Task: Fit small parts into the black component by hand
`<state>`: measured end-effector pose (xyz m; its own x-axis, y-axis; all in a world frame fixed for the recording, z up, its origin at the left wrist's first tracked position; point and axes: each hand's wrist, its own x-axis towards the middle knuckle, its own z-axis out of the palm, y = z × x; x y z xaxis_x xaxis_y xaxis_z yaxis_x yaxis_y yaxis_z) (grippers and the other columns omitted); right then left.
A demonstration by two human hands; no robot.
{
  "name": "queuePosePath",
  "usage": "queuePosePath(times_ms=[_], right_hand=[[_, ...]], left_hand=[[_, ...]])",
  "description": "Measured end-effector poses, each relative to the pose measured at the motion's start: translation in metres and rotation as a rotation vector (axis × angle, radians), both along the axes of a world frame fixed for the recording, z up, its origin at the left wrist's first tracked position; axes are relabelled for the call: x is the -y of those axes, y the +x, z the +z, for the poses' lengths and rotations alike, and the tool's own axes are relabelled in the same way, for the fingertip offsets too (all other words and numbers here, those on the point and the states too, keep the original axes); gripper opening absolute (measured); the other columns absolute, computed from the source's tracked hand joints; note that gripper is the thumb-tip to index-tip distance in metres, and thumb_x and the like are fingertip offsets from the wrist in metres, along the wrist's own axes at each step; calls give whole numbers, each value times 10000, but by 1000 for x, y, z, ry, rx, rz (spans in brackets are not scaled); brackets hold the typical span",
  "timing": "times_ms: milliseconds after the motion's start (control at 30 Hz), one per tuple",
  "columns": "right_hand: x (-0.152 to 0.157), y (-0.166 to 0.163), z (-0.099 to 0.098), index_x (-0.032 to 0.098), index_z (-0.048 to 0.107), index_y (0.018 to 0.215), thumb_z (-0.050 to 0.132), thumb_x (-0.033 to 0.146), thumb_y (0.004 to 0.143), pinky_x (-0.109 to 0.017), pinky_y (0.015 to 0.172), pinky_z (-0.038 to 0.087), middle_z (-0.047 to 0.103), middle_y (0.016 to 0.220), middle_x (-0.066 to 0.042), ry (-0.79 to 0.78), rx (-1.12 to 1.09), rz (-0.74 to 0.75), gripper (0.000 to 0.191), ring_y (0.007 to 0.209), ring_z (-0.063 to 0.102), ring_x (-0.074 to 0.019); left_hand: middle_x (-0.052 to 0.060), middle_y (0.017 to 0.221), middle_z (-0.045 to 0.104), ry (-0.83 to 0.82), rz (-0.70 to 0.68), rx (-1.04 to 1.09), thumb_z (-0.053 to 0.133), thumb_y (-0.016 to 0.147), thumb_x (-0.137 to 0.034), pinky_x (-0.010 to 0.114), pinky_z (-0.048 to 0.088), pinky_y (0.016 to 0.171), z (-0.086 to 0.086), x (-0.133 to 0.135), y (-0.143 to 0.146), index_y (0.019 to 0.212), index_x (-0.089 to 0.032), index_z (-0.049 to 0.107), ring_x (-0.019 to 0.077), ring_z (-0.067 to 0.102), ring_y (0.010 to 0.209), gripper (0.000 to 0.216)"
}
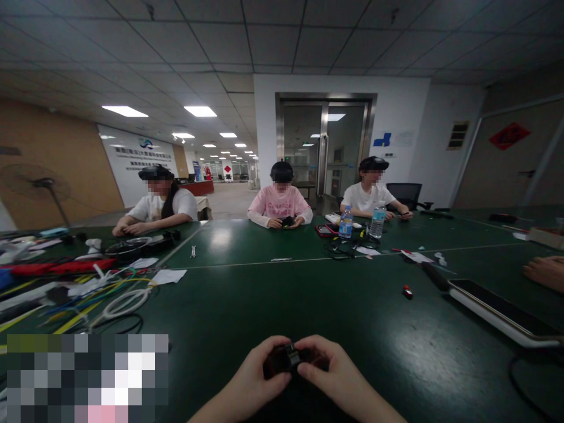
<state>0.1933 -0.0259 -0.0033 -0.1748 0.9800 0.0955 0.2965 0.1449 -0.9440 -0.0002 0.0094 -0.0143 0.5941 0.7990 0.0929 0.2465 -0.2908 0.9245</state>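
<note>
Low in the middle of the head view, my left hand (pixel 259 373) and my right hand (pixel 331 365) come together over the near side of the green table (pixel 247 311). Between them is a small dark object (pixel 292 355) with a shiny black middle and reddish-brown parts. Fingers and thumbs of both hands close round it from either side, hiding much of it, so its kind is unclear. On the table ahead and to the right lies a small red and dark piece (pixel 408 292), apart from my hands.
Cables (pixel 126 302) and clutter cover the left side. At right lies a flat white-edged device (pixel 502 311) with a black top; beyond it is another person's hand (pixel 546 273). Across sit several people, near two bottles (pixel 346 223). A small metal tool (pixel 192 251) lies farther back.
</note>
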Motion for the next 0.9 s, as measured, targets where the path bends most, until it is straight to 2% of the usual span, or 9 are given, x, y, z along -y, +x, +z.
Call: queuePosePath(times_ms=[133,300,467,767,900], right_hand=[[0,1,-2,213,670,986,653,183,712,-312,724,484,693,906,-28,-5,-15,0,276,819,634,-208],[-1,1,-2,219,673,978,659,200,715,-306,721,483,682,940,-31,31,-38,16,264,832,631,-205],[-1,1,-2,229,695,936,650,202,723,-306,722,481,655,1006,-43,73,-12,42,220,886,624,-218],[0,1,-1,248,664,1013,660,190,718,-317,744,478,670,990,-32,46,6,30,301,886,624,-218],[1,1,0,238,693,950,664,214,726,-313,741,473,643,1034,-46,61,17,48,227,924,617,-228]], left_hand=[[60,1103,610,-26,-4,22,590,722,-130,334,458,863,-1,1,1,1193,-210,477,225,589,986,491],[56,1021,631,-6,-18,42,587,743,-153,328,474,811,-1,1,1,1118,-190,530,223,603,926,381],[58,1042,627,24,-44,94,602,739,-155,328,458,822,-1,-1,0,1110,-191,534,232,587,961,378],[40,1000,630,1,-29,95,605,724,-109,318,458,808,-5,-1,0,1079,-191,538,213,596,922,370],[41,996,636,-7,-36,90,610,714,-105,315,462,796,-4,0,1,1074,-184,542,214,601,914,375]])
